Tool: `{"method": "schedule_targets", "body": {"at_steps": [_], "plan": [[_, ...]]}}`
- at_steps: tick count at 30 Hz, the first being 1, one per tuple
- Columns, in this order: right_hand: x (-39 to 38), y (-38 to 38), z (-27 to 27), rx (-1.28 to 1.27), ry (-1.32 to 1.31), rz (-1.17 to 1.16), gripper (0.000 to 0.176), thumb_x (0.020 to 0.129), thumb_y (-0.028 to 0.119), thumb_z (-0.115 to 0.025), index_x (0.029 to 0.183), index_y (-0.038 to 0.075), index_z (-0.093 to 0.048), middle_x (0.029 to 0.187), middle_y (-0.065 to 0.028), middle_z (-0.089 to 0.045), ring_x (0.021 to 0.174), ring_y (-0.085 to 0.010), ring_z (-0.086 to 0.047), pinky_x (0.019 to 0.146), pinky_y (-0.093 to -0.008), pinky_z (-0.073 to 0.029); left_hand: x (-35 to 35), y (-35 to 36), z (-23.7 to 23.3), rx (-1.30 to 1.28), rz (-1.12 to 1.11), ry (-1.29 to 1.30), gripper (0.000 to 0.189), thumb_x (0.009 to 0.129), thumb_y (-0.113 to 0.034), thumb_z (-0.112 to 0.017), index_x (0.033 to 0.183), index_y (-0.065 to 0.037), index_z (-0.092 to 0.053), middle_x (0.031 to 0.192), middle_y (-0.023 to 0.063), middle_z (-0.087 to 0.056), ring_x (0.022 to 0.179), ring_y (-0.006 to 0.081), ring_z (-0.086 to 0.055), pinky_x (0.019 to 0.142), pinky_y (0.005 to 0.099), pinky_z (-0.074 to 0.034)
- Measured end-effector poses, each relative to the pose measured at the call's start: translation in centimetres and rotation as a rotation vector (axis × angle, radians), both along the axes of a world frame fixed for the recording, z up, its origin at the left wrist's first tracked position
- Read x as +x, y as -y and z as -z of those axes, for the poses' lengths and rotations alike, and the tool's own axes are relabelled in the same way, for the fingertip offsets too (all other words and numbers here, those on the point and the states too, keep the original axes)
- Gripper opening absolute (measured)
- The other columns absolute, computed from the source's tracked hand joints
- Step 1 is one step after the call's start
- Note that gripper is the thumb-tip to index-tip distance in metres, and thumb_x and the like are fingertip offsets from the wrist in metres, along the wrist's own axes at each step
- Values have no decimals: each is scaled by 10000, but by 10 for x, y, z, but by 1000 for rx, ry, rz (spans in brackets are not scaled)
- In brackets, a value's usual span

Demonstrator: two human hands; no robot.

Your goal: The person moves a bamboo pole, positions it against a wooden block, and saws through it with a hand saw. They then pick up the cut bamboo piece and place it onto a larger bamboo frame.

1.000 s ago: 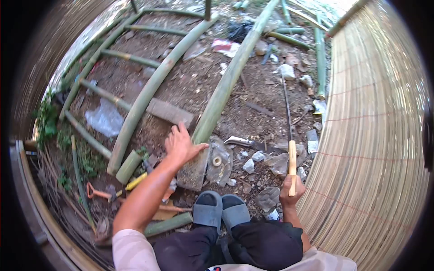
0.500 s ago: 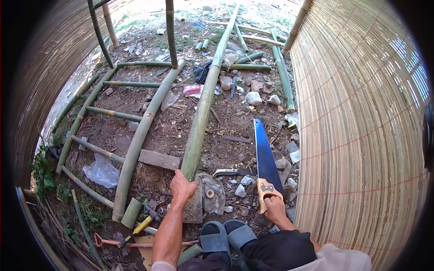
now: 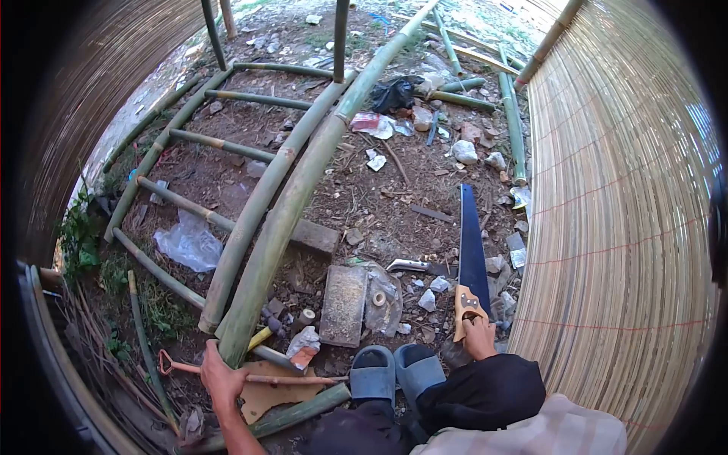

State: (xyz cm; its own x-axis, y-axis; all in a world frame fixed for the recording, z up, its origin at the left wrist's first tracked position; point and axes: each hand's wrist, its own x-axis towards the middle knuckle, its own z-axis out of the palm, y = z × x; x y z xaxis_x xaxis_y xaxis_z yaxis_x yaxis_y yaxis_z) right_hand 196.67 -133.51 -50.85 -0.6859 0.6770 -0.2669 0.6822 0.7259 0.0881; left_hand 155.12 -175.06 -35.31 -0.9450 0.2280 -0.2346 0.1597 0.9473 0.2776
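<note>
My left hand (image 3: 222,377) grips a long green bamboo pole (image 3: 305,186) near its lower end. The pole slants away from me and lies close alongside the right rail of a ladder-like bamboo frame (image 3: 258,98). In my right hand (image 3: 479,337) is the wooden handle of a handsaw (image 3: 472,254), whose dark blue blade points forward, low over the dirt. A tool with a yellow handle (image 3: 259,337) lies partly hidden beside the pole's lower end. Close to my left hand, a thin orange-brown rod (image 3: 288,378) crosses a flat tan piece.
A rough block (image 3: 343,307) and a brick (image 3: 317,236) lie ahead of my sandals (image 3: 373,371). Near the saw is a bladed tool with a light handle (image 3: 409,265). Rubble and cut bamboo (image 3: 512,129) lie farther off. A reed screen (image 3: 607,227) borders the right side.
My left hand has moved left and toward me, carrying the pole's near end from beside the block to beside the frame's rail. The saw stays in my right hand. The view has shifted.
</note>
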Motion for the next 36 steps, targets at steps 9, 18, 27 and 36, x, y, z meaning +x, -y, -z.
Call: {"method": "schedule_targets", "body": {"at_steps": [9,18,27,36], "plan": [[-16,-7,-4,-45,148,52,391,786,262,-769,1148,156,-664,1152,-116,-643,1163,-338,-585,911,-557,-426,17,20,28,-188,-38,-24,944,548,-344,-983,1311,-56,-506,1395,206,-532,1334,397,-485,1093,530,-389],[-11,-8,-3,-70,133,31,349,818,227,-754,1142,154,-648,1104,-92,-648,1134,-321,-600,922,-564,-431,7,-51,59,34,185,210,771,644,-245,-885,1288,-69,-498,1147,260,-684,1061,476,-657,911,533,-528],[-36,-22,-67,184,-225,-192,171,801,243,-710,823,112,-601,731,-90,-630,711,-306,-627,700,-465,-381,-17,-43,31,-44,94,3,778,681,-170,-885,1345,-92,-488,1172,191,-673,1074,434,-663,893,524,-532],[-89,-54,-120,363,-426,-367,185,807,209,-676,762,114,-525,672,-83,-538,659,-288,-573,645,-430,-372,-32,-16,69,-15,186,-278,958,669,-291,-930,1477,-96,-453,1246,163,-617,1181,392,-602,978,506,-473]]}}
